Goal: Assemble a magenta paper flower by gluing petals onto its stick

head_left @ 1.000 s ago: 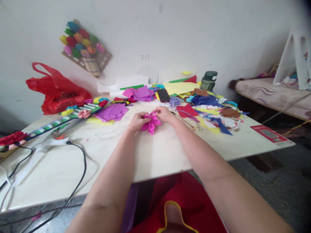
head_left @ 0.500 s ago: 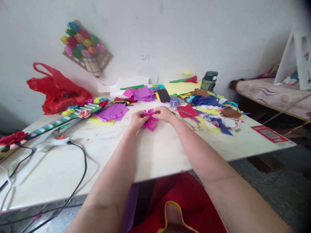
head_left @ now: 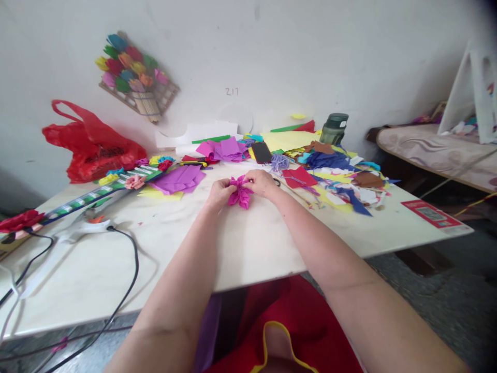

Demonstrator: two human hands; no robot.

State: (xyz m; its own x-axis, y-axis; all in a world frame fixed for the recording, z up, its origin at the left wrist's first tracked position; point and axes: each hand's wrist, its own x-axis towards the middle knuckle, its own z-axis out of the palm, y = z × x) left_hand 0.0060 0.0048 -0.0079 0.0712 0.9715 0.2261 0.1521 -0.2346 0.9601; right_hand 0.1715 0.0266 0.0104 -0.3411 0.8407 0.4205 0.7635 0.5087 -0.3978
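Note:
A bright magenta paper flower (head_left: 241, 197) with crinkled petals is held between my two hands over the white table (head_left: 256, 243). My left hand (head_left: 220, 194) pinches its left side with thumb and fingertips. On the opposite side, my right hand (head_left: 261, 183) has its fingers closed on the upper right petals. The flower's centre is partly covered by my fingers. Just right of my right hand lie a red paper piece (head_left: 300, 177) and a dark ring-shaped handle (head_left: 277, 182).
Purple paper sheets (head_left: 178, 178) lie left of my hands. A phone (head_left: 261, 153), purple yarn (head_left: 279, 162) and blue paper scraps (head_left: 330, 160) spread behind and to the right. A green bottle (head_left: 334, 129) stands at the back. On the left are a red bag (head_left: 97, 150) and a corded glue gun (head_left: 83, 228).
The flower's petals have shifted and look more drawn together between my fingers. Both hands keep nearly the same place and their grip on it.

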